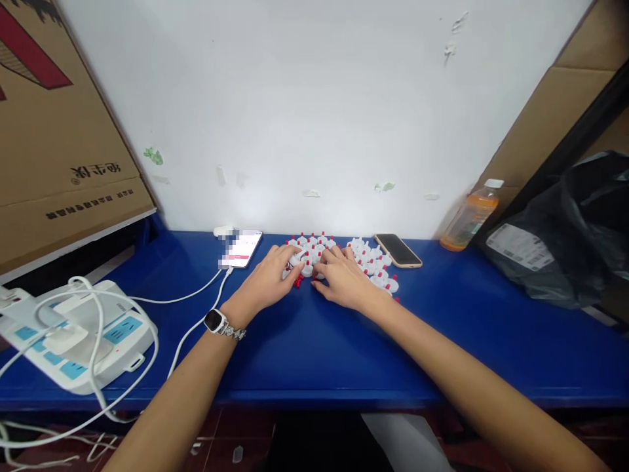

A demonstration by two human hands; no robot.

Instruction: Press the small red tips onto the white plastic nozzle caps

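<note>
Nearest, at the table's left front corner, sits one white power strip (pixel 73 337) with blue sockets, white cables looping over it and off the edge. One of those cables (pixel 196 321) runs back across the blue table (pixel 491 341) to a phone.

Further in, two bare forearms reach forward, the left one wearing one wristwatch (pixel 215 321) on a metal band. The left hand (pixel 268 282) lies palm down, fingers loosely curled, fingertips resting on the near edge of a cluster of small white caps (pixel 314 252). The right hand (pixel 344 278) lies just beside it, also palm down with fingers bent, its tips touching the same caps; whether either hand pinches a single piece I cannot tell, since the fingers cover it.

The caps are small, round and white, each with a red tip or plug, packed close in two touching groups in the middle of the table near the wall. They are too many and too small to count exactly, a few dozen. A few loose red bits (pixel 297 282) lie between the hands.

Beyond, two phones lie flat: a lit one (pixel 243 248) left of the caps, a dark one (pixel 398 250) right of them. Farther right stand one bottle of orange drink (pixel 470 216) and one black plastic bag (pixel 565 229). A cardboard box (pixel 54 131) leans at far left.
</note>
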